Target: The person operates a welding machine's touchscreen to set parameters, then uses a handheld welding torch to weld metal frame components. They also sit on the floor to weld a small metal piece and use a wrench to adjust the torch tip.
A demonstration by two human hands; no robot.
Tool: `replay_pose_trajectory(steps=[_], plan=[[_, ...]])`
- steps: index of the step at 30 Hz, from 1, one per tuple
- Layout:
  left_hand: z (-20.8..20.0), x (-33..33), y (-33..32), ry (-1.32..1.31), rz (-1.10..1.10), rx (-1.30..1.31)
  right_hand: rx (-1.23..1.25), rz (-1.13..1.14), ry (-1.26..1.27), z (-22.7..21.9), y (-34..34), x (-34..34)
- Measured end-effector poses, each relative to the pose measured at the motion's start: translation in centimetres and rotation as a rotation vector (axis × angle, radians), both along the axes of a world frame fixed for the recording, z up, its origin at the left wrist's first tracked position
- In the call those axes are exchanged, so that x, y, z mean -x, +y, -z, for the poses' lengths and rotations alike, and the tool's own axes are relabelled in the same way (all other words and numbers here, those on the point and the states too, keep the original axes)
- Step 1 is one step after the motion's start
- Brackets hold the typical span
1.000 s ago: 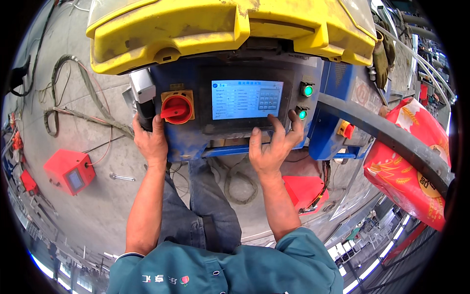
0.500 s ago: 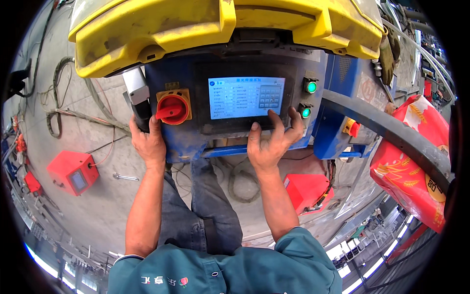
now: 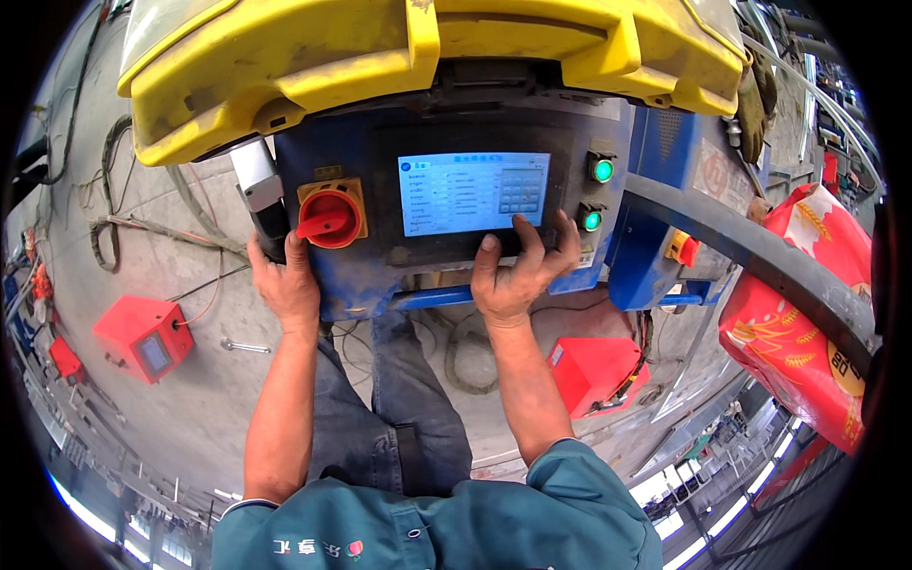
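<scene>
My right hand (image 3: pixel 521 275) is over the lower right of a lit touchscreen (image 3: pixel 451 195) in a black frame. Its index fingertip meets the bottom of the on-screen keypad, the thumb lies by the lower frame, and the other fingers are spread. At the panel's left edge, my left hand (image 3: pixel 287 294) has thumb and fingers around the black lower end of a grey metal handle (image 3: pixel 270 220). Close to that thumb is a red rotary switch (image 3: pixel 329 219) on a yellow plate. Two green lit buttons (image 3: pixel 598 195) stand right of the screen.
A yellow cover (image 3: pixel 332 66) overhangs the blue panel (image 3: pixel 353 285). Red boxes (image 3: pixel 142 337) and a wrench (image 3: pixel 245 346) lie on the floor among cables (image 3: pixel 109 233). To the right, a dark curved bar (image 3: pixel 741 242) crosses in front of a red bag (image 3: pixel 784 332).
The panel, the cover and both hands sit slightly further left in the picture. My right index finger stays at the bottom of the keypad, and my left hand keeps its hold.
</scene>
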State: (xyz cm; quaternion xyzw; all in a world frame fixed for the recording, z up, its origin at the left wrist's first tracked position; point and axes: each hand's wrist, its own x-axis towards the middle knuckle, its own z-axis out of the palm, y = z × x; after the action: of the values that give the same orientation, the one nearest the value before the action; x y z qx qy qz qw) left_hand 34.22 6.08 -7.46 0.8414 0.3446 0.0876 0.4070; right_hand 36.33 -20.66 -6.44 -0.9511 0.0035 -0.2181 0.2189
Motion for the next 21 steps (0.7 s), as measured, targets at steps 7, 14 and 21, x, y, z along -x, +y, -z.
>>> replay_pose_trajectory(steps=[7,14,21], plan=[[-0.1,0.0,0.0,0.019,0.008,-0.042,-0.007,0.000,0.020,0.3,0.2,0.0],[0.2,0.0,0.2,0.026,0.025,-0.051,-0.180,0.036,-0.090,1.4,0.3,-0.2],[-0.2,-0.1,0.1,0.012,0.028,-0.049,0.037,0.025,0.061,0.1,0.1,-0.2]])
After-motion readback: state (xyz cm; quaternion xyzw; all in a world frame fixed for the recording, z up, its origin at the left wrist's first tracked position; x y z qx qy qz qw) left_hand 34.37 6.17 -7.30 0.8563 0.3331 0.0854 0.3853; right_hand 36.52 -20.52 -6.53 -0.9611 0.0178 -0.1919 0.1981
